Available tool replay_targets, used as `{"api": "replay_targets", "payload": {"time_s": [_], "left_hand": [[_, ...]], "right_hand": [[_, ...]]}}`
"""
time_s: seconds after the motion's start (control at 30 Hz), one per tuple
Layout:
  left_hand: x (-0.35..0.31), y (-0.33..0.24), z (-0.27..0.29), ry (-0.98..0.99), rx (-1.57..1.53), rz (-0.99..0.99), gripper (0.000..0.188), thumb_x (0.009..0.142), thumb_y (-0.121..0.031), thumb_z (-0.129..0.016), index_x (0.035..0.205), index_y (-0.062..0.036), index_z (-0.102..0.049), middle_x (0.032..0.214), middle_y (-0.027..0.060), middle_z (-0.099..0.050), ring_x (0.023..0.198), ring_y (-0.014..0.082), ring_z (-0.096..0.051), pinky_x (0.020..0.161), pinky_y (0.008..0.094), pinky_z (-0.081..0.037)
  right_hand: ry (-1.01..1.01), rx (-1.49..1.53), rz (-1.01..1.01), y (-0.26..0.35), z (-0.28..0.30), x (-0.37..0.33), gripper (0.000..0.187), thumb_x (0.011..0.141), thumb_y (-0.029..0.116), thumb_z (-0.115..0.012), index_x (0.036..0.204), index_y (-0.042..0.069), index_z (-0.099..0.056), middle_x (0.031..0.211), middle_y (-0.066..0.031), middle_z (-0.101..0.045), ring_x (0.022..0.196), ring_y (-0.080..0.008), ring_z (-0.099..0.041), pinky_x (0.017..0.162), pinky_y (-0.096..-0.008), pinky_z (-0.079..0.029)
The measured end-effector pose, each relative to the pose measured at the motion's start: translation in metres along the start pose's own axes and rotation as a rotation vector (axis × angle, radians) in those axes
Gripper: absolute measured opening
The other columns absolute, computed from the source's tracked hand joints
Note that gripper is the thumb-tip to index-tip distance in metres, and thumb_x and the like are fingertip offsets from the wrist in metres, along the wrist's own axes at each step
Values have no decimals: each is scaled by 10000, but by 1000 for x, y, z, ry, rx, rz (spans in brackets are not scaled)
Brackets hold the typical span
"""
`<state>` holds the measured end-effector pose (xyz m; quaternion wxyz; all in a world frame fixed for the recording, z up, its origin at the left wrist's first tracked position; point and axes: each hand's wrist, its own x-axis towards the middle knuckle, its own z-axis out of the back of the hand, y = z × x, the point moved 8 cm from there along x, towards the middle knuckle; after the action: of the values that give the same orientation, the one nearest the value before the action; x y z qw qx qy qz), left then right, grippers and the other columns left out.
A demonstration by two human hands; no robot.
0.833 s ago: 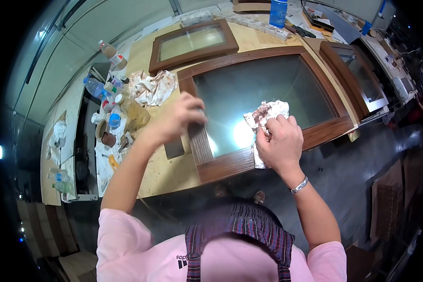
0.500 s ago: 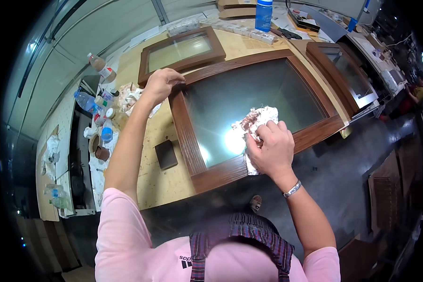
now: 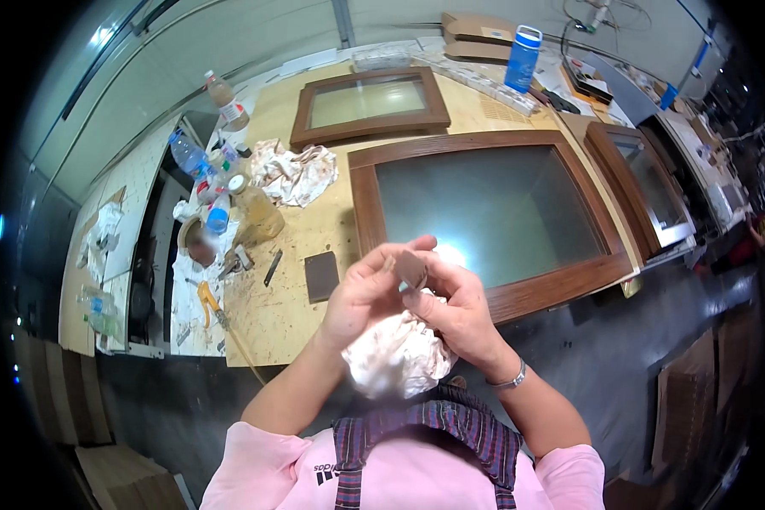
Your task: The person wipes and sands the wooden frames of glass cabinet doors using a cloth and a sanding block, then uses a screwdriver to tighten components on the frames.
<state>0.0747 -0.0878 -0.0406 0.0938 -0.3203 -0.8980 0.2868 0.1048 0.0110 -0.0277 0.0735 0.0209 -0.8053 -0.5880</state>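
Observation:
My left hand (image 3: 359, 293) and my right hand (image 3: 463, 314) are together in front of my chest, over the near edge of the table. Between their closed fingers is a small, thin brown piece (image 3: 411, 269), like a folded scrap of sandpaper; its kind is not certain. A crumpled white cloth (image 3: 395, 361) with brown stains hangs below, gripped in my right hand. Just beyond my hands lies a brown wooden frame with a glass panel (image 3: 501, 212), its near left corner hidden behind them. A dark rectangular block (image 3: 321, 276) rests to the left of the frame.
A smaller glazed frame (image 3: 370, 106) lies farther back, and another (image 3: 637, 187) stands at the right. Left are a stained rag (image 3: 293, 172), a jar of yellowish liquid (image 3: 257, 212), bottles (image 3: 191, 155) and yellow-handled pliers (image 3: 206, 302). A blue bottle (image 3: 524, 59) stands at the back.
My left hand has left the frame's far left corner and come to meet my right. The cloth has been lifted off the glass toward my chest. A small brown piece now shows between my fingers.

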Motion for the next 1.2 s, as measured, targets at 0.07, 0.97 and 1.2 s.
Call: {"api": "replay_targets", "payload": {"time_s": [0.07,0.97,1.2], "left_hand": [[-13,-5,3,106,61,-95,300,1009,-183,-590,1242,5,-604,1513,155,-455,1266,268,-563,1049,416,-498],[124,-117,118,-273,1971,-629,331,987,-257,-531,1278,-226,-684,1389,34,-613,1346,297,-492,1145,590,-233],[-72,-28,3,522,1686,-320,295,842,-15,-615,1098,-87,-744,1139,124,-721,1149,343,-663,1067,507,-446]], "right_hand": [[32,3,-34,-1,-9,-4,363,877,122,-755,1190,-20,-638,986,-12,-673,876,-83,-610,778,-238,-509],[-290,-274,22,-18,68,-11,213,825,11,-735,832,24,-523,812,-12,-537,726,-75,-560,677,-229,-488],[-280,-221,72,-12,71,-8,228,848,63,-753,837,27,-528,801,7,-521,732,-68,-539,668,-225,-475]]}}
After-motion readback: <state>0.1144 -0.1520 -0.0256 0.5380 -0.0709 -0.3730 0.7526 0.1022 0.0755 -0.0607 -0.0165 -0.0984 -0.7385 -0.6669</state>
